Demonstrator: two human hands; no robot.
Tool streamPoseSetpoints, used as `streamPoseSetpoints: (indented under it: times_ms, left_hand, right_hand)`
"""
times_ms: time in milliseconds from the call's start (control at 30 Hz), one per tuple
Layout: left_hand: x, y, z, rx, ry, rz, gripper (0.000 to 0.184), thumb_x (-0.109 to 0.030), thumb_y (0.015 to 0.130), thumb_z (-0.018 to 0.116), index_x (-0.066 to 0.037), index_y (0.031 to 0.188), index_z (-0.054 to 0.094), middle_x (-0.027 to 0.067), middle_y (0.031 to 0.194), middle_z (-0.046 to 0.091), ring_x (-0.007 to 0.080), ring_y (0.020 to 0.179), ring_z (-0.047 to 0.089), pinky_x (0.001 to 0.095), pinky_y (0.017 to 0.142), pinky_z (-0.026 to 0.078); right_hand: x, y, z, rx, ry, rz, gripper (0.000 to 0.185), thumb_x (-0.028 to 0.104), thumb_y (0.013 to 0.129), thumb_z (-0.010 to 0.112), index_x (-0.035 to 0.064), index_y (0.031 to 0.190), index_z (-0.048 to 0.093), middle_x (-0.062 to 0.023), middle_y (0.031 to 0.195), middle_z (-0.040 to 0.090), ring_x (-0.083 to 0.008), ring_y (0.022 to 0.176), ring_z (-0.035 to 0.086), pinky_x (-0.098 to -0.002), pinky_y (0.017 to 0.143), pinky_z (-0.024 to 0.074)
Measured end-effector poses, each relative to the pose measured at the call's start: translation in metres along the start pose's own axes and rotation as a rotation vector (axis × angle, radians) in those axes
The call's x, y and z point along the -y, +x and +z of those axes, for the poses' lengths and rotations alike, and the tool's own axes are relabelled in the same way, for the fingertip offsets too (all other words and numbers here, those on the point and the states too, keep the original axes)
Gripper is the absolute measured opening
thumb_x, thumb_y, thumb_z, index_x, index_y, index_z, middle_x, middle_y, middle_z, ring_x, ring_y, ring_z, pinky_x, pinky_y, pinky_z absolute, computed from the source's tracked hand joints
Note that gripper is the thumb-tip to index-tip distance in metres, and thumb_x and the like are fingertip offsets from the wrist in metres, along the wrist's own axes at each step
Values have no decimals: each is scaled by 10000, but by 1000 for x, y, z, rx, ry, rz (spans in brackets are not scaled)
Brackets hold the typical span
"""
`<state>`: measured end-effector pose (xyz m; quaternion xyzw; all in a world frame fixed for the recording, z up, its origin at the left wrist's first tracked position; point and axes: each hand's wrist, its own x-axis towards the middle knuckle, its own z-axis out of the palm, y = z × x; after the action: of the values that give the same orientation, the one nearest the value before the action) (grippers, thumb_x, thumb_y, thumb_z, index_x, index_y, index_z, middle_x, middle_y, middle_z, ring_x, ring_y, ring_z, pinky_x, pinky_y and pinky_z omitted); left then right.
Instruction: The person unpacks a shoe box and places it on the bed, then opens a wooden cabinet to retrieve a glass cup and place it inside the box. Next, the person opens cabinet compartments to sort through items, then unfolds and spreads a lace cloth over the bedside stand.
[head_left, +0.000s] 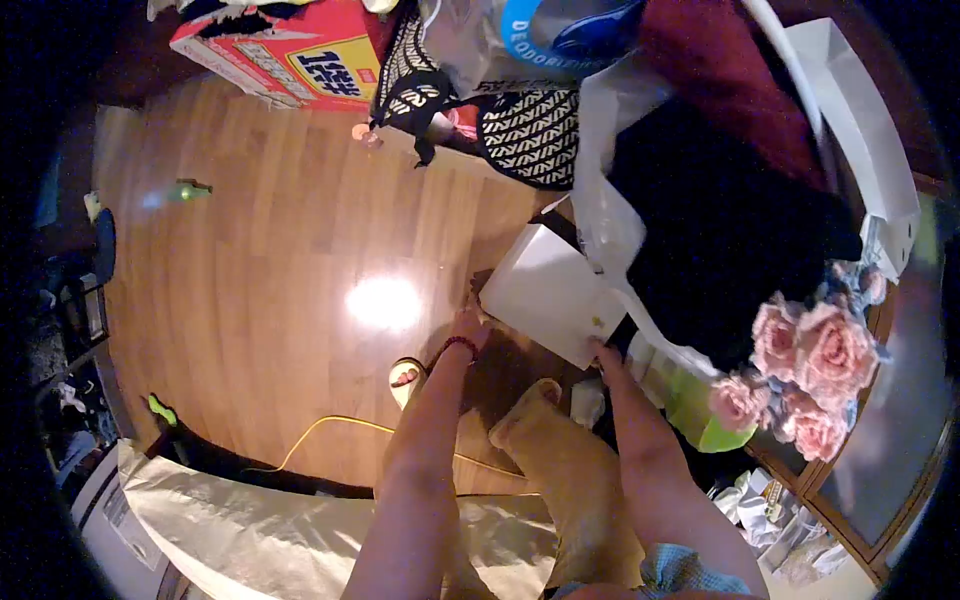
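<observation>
A white box-like object point(550, 290) is tilted above the wooden floor, between my two hands. My left hand point(473, 322), with a dark red bead bracelet at the wrist, is at the box's left corner; its fingers are partly in shadow. At the box's lower right corner, my right hand point(603, 357) grips the edge. A white plastic bag point(610, 225) and a black cloth point(700, 230) lie directly right of the box.
A red box point(290, 65) and a black patterned bag point(530, 135) stand at the top. Pink crocheted flowers point(825, 350) are at right. A yellow cord point(340, 420) crosses the floor point(250, 250) near a sandalled foot point(405, 378).
</observation>
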<state>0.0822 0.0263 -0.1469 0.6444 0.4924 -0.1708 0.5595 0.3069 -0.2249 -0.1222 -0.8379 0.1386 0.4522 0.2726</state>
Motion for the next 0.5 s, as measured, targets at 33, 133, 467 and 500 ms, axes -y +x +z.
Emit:
streamPoseSetpoints:
  times_ms: [33,133,467,500]
  left_hand:
    - [-3,10,0,11,-84,-27,738,-283,787,608,-27,1381,252,168,1444,217,311,1306,280,366,1080,259]
    - [15,50,30,-87,-7,214,693,-347,809,573,-12,1355,309,193,1408,291,323,1274,338,375,1046,310]
    - [33,-18,53,31,-180,21,707,-488,822,527,47,1267,395,261,1281,427,355,1183,433,382,990,355]
    - [42,-33,59,-25,-212,4,701,-482,823,532,54,1255,400,266,1279,423,358,1186,429,383,987,359]
  right_hand:
    - [4,7,1,33,42,13,715,412,677,722,43,1233,465,-97,1151,533,-234,980,519,-371,824,421]
    - [-45,85,-24,190,197,-29,640,391,749,697,84,1253,451,-61,1190,510,-205,1015,510,-363,850,420]
    - [9,-13,-1,166,160,-186,673,396,770,680,100,1303,395,-85,1262,463,-243,1146,441,-370,932,388]
    - [15,-33,-2,142,33,-281,669,383,783,670,77,1306,387,-98,1261,464,-248,1142,445,-365,928,391]
